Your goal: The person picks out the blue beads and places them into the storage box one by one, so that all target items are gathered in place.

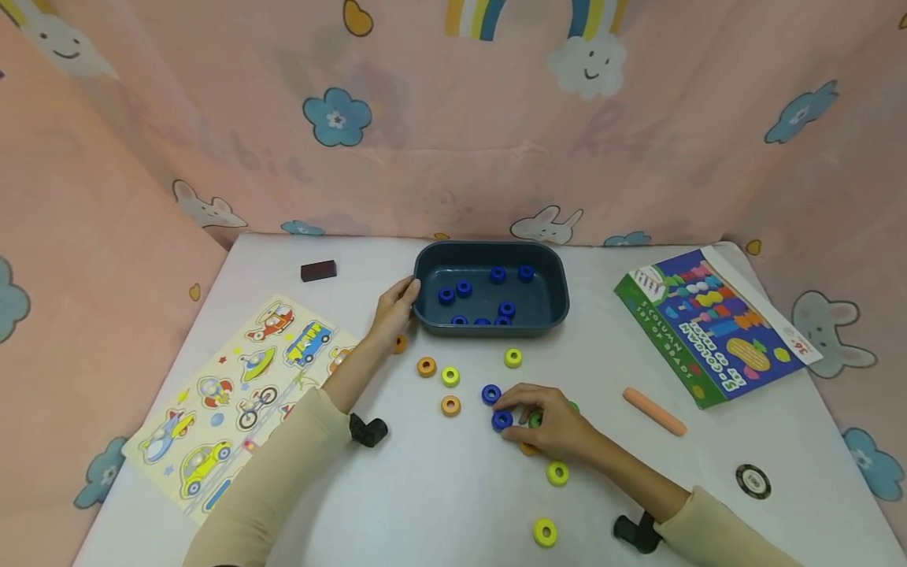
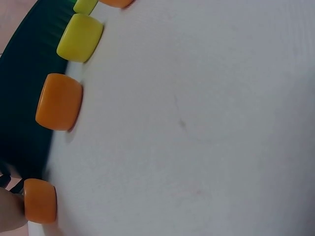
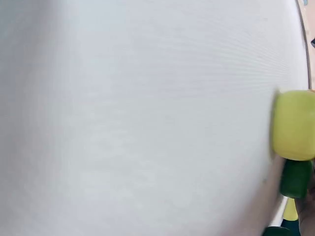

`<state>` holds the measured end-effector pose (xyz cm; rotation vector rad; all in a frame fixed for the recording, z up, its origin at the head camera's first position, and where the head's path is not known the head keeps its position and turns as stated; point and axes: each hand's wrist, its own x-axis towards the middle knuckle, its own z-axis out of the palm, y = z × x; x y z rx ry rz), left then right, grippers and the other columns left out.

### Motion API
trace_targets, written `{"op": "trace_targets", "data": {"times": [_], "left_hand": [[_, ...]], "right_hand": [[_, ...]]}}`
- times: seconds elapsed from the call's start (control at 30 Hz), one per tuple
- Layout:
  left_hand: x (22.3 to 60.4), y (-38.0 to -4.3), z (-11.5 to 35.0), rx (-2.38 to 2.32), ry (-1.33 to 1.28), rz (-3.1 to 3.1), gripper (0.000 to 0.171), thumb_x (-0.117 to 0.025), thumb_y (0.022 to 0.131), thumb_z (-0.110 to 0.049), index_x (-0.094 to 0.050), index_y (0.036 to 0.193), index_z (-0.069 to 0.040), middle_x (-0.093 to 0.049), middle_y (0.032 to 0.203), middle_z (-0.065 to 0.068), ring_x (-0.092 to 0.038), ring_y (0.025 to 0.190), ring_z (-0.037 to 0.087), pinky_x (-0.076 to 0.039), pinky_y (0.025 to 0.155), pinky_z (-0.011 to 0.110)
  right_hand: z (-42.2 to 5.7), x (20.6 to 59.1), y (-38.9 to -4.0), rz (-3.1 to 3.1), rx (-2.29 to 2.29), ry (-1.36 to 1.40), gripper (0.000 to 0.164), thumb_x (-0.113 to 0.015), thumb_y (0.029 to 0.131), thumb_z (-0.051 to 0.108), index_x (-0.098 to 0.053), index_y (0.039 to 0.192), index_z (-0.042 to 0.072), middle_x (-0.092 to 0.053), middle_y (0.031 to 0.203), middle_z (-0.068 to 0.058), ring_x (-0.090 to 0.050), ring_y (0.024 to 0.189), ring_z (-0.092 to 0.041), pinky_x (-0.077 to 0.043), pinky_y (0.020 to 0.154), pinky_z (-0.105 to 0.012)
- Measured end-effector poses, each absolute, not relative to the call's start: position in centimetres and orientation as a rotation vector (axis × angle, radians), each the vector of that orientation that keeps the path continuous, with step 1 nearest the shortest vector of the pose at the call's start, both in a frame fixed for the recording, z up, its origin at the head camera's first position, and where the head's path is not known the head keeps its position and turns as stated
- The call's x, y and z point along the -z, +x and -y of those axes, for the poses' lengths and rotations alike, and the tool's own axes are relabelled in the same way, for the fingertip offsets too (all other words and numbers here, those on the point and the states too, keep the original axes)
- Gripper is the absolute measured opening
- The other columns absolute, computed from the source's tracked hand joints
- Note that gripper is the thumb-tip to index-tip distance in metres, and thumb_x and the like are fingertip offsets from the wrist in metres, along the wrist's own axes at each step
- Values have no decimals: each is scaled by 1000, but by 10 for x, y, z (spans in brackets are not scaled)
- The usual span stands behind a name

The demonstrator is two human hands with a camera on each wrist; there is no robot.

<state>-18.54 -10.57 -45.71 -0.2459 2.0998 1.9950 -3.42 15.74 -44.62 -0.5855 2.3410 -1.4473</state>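
My left hand [image 1: 394, 309] grips the left rim of a dark blue-green tray [image 1: 489, 329], with several blue rings [image 1: 498, 274] inside. Below the tray, my right hand [image 1: 556, 421] pinches a blue ring [image 1: 502, 420] between thumb and fingers at table level. Another blue ring [image 1: 491, 394] lies just above it. Under the right palm a green ring [image 1: 535, 419] is partly hidden, and an orange ring [image 1: 528, 449] peeks out below. In the left wrist view, an orange ring [image 2: 40, 200] lies beside the left hand.
Yellow rings [image 1: 545, 532] and orange rings [image 1: 450, 405] are scattered on the white table. A sticker-like picture sheet [image 1: 234, 394] lies left, near a dark brown block [image 1: 318, 271]. At right are a game box [image 1: 716, 323], an orange stick [image 1: 654, 411] and a round black-and-white chip [image 1: 753, 481].
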Motion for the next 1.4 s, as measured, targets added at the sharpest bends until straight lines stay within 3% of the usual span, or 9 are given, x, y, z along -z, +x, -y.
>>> {"op": "trace_targets", "data": {"times": [0.17,0.27,0.4,0.6,0.83,1.07,1.27,1.4], "left_hand": [[456,-184,107,-1994,-250,-2109,56,-47,95,-42,-39,141,-10,-39,142,6,-38,126,19,-38,99,37],[455,-185,107,-1995,-242,-2100,54,-46,96,-40,-38,141,-10,-39,142,6,-39,126,20,-38,99,36],[455,-185,106,-2001,-230,-2087,54,-46,96,-40,-38,141,-10,-39,142,7,-38,126,20,-38,99,36],[456,-186,105,-1996,-233,-2112,54,-46,97,-39,-38,141,-9,-39,142,6,-38,127,19,-38,99,34],[457,-186,105,-2011,-244,-2102,53,-46,97,-38,-39,140,-8,-40,141,7,-39,126,19,-38,99,34],[456,-185,100,-1999,-239,-2098,52,-47,96,-39,-42,139,-10,-42,140,6,-41,124,19,-40,97,34],[456,-186,102,-1988,-262,-2113,53,-48,95,-40,-42,139,-10,-41,140,5,-40,125,18,-40,97,34],[457,-186,104,-1986,-271,-2123,53,-48,96,-40,-41,139,-10,-41,141,5,-40,125,18,-40,98,34]], "right_hand": [[-162,453,-48,-2370,1493,-622,31,-78,74,9,-69,104,13,-62,107,8,-55,97,-12,-52,71,-32],[-161,432,-56,-2379,1525,-632,31,-77,74,4,-68,104,7,-63,107,0,-56,98,-18,-52,72,-38],[-164,420,-76,-2412,1554,-662,30,-76,76,4,-67,105,3,-63,108,-6,-55,98,-21,-52,72,-38],[-167,421,-118,-2517,1567,-704,29,-76,77,14,-68,104,11,-61,106,2,-54,96,-16,-50,71,-31],[-155,390,-153,-2539,1633,-666,28,-74,78,3,-66,105,-2,-62,105,-13,-55,95,-27,-50,71,-36],[-149,368,-163,-2611,1558,-593,27,-72,78,1,-66,104,-4,-61,107,-18,-54,95,-29,-47,70,-29],[-148,367,-164,-2621,1553,-613,31,-73,77,1,-65,107,-2,-60,110,-18,-51,99,-27,-41,86,-40],[-147,369,-164,-2612,1554,-639,30,-72,78,1,-65,107,-2,-60,110,-18,-52,99,-28,-41,87,-45]]}}
